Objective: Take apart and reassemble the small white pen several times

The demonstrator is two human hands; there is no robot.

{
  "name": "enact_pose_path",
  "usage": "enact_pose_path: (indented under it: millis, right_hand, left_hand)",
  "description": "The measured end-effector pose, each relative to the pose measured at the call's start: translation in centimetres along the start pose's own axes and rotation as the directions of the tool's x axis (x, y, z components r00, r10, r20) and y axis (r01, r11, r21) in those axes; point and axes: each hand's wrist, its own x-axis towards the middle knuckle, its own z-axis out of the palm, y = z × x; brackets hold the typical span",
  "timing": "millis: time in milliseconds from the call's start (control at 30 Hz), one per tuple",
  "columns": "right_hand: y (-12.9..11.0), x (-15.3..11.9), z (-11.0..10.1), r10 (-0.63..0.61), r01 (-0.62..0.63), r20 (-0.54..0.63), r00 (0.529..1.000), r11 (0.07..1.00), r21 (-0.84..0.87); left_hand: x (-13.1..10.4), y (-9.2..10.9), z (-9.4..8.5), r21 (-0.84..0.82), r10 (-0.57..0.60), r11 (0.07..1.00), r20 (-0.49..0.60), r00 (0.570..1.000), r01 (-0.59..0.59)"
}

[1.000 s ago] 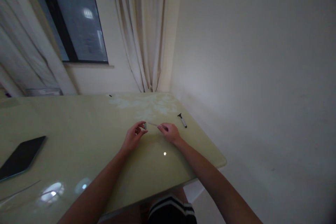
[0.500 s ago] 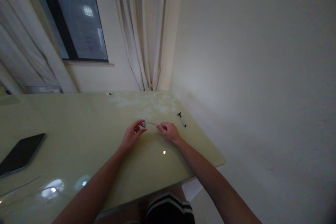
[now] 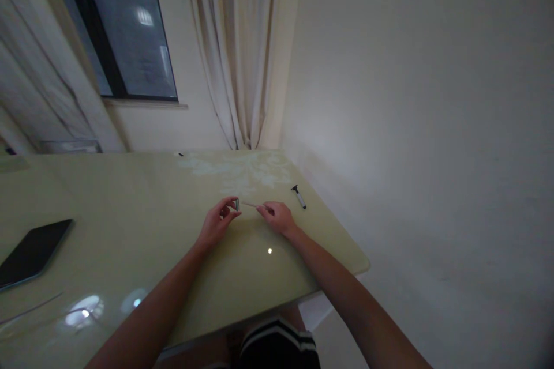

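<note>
A: What is each hand doing?

B: The left hand [image 3: 216, 223] is clamped on a small, upright, narrow piece with a greenish-silver sheen [image 3: 237, 205], thumb below and fingertips above. The right hand [image 3: 280, 219] is closed around a thin, pale, straight stick [image 3: 248, 204], whose free end points toward the left hand.

A: Do the stick and the piece touch?

B: They look apart, with the tip just beside the piece, to the right of the left fingertips. Both seem held above the glossy, pale yellow-green tabletop [image 3: 151, 202].

A: Which step would you call this?

B: I'd judge it to be lining up: one hand steadies the piece, the other presents the stick to it. What the piece is made of is too small to tell.

A: And what does the next move call for?

B: If the gap is to be closed, a still left pinch and a light, level push from the right hand, I think. A slanted tip could slip past the piece.

A: Anything else nearby?

B: A T-shaped tool with a black head and grey handle [image 3: 298, 197] lies beyond the right hand, to its right. A flat, black, tablet-like slab [image 3: 37, 251] is well to the left of the left hand.
</note>
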Motion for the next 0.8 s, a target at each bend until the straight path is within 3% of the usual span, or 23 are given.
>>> enact_pose_path:
  millis: [67, 200, 300, 433, 533, 667, 800]
  right_hand:
    - [-0.05, -0.01, -0.06, -0.047, 0.046, 0.029, 0.999, 0.999, 0.021]
    - [-0.04, 0.05, -0.07, 0.021, -0.021, -0.015, 1.0, 1.0, 0.009]
    - [0.05, 0.1, -0.02, -0.039, 0.038, 0.029, 0.999, 0.999, 0.027]
    - [0.09, 0.15, 0.01, 0.026, -0.026, -0.014, 1.0, 1.0, 0.008]
    - [0.12, 0.17, 0.08, -0.044, 0.044, 0.022, 0.999, 0.998, 0.037]
    - [0.19, 0.2, 0.23, 0.037, -0.037, -0.033, 0.999, 0.999, 0.005]
    - [0.08, 0.2, 0.24, -0.057, 0.057, 0.003, 0.998, 0.998, 0.021]
  left_hand:
    - [-0.02, 0.13, 0.01, 0.0, 0.006, 1.0, 0.012, 1.0, -0.006]
    - [-0.08, 0.32, 0.03, -0.005, 0.005, 1.0, 0.001, 1.0, -0.005]
    - [-0.05, 0.3, 0.03, 0.002, 0.005, 1.0, 0.005, 1.0, -0.005]
    - [-0.02, 0.25, 0.04, 0.002, 0.01, 1.0, 0.01, 1.0, -0.01]
    - [-0.09, 0.22, 0.09, 0.008, 0.018, 1.0, 0.023, 1.0, -0.018]
    - [-0.14, 0.13, 0.15, 0.003, 0.021, 1.0, 0.018, 1.0, -0.021]
    - [-0.07, -0.02, 0.11, 0.003, 0.016, 1.0, 0.016, 1.0, -0.016]
